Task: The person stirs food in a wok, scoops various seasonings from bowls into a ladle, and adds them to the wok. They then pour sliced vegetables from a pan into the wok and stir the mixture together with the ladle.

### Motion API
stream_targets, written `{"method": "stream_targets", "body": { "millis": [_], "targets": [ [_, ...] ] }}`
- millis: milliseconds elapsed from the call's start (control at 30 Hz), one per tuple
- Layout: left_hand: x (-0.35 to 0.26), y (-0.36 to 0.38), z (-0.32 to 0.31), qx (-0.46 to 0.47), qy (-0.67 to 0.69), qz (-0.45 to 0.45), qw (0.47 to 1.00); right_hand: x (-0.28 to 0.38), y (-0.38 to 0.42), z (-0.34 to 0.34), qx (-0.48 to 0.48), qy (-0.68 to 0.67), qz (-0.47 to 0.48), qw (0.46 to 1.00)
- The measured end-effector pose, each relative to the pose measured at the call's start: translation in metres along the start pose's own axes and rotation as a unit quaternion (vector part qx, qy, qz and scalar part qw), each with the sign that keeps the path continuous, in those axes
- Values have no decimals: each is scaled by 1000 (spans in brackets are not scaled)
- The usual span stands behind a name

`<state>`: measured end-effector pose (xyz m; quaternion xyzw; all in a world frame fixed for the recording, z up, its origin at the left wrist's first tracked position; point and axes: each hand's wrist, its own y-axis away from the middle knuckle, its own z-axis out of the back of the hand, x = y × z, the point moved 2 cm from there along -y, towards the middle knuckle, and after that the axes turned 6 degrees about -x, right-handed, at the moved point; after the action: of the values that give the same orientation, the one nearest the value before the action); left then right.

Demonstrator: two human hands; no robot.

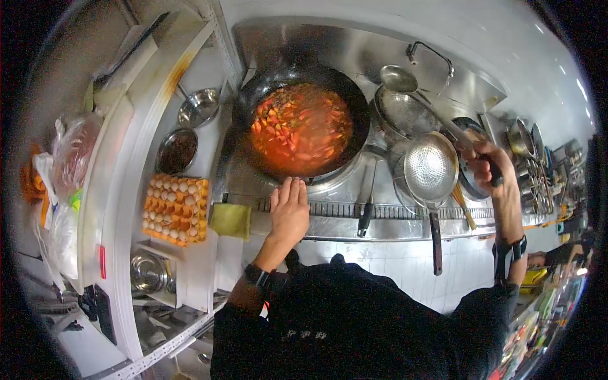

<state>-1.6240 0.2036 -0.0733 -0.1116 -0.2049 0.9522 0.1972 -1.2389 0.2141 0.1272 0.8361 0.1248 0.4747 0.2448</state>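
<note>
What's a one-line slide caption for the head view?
Left hand rests on the stove edge by a wok of red stew; right hand grips a ladle handle.

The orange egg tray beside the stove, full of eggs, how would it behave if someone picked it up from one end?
The orange egg tray looks nearly full, so it is probably heavy for its size. Trays this thin tend to sag when lifted from one edge. The pale eggs sit loose in open cups, so tilting could roll them out, and they would likely crack.

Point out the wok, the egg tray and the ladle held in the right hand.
wok [301, 126], head view: on the red sauce inside it.
egg tray [176, 209], head view: on the middle rows of eggs.
ladle [398, 78], head view: on its bowl.
</note>
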Motion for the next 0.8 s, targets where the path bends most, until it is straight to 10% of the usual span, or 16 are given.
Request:
{"method": "stream_targets", "body": {
  "millis": [433,800],
  "targets": [
    [0,25,24,-64,114,-4,991,-115,-4,-89,96,101,-229,963],
    [16,45,22,-23,154,48,987,-134,-125,-154,108,271,-61,955]
  ]
}}
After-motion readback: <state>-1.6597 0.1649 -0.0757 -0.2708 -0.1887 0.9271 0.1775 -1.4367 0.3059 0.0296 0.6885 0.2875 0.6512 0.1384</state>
